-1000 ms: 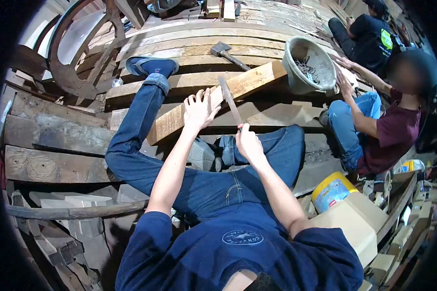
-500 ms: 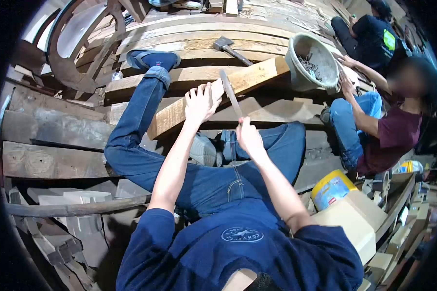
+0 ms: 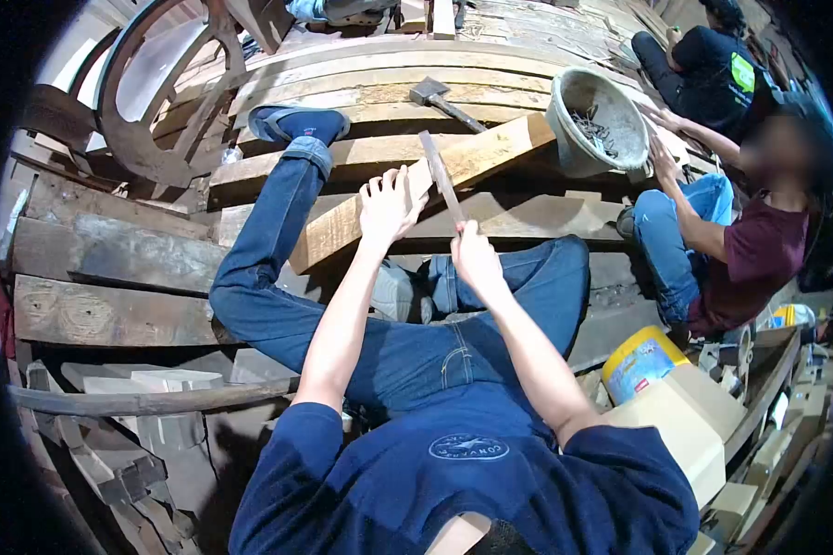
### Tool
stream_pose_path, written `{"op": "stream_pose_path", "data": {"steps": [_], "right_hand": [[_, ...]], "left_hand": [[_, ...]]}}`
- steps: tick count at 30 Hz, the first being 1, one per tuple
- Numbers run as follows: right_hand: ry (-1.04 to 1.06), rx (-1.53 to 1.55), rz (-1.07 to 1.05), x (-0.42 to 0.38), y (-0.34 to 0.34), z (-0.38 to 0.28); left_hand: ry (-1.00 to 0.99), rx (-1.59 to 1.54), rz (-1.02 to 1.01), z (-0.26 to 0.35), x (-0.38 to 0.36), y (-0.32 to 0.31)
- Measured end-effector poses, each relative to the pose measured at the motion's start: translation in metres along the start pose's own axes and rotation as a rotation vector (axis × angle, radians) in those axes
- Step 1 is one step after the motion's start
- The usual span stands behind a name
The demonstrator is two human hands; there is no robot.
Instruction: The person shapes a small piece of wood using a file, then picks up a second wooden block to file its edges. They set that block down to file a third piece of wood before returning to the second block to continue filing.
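My right hand (image 3: pixel 478 255) is closed round the lower end of a long, flat grey metal blade (image 3: pixel 442 176), which may be a file. The blade points away from me and crosses over a thick wooden beam (image 3: pixel 500 151). My left hand (image 3: pixel 391 205) rests on the beam, its fingers curled over a small pale piece of wood (image 3: pixel 422 174). This piece sits right beside the blade; most of it is hidden under my hand. The beam lies slantwise in front of me, across other timbers.
A hammer (image 3: pixel 446 104) lies on the planks beyond the beam. At the beam's right end, a bucket of nails (image 3: pixel 565 125) stands by a co-worker's hands (image 3: pixel 662 153). A yellow-rimmed tub (image 3: pixel 643 361) is on my right. Another person (image 3: pixel 713 74) sits farther back.
The view has shifted slightly, so the beam and my left hand appear a little farther right. The blade has shifted only slightly against the pale wood. Both hands keep their grip.
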State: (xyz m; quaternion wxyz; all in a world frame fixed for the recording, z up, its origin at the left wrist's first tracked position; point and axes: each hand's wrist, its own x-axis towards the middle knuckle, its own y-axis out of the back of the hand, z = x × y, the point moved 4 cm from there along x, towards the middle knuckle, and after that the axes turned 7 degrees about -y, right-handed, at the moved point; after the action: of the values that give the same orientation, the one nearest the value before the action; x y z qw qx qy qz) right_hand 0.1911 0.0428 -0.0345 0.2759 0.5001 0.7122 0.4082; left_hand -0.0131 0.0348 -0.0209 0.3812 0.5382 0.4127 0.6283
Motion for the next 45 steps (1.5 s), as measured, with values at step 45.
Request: {"op": "stream_pose_path", "data": {"steps": [45], "right_hand": [[-0.083,0.297,-0.199,0.067,-0.012,-0.004]], "left_hand": [[-0.002,0.008,0.081,0.001,0.002,0.007]]}}
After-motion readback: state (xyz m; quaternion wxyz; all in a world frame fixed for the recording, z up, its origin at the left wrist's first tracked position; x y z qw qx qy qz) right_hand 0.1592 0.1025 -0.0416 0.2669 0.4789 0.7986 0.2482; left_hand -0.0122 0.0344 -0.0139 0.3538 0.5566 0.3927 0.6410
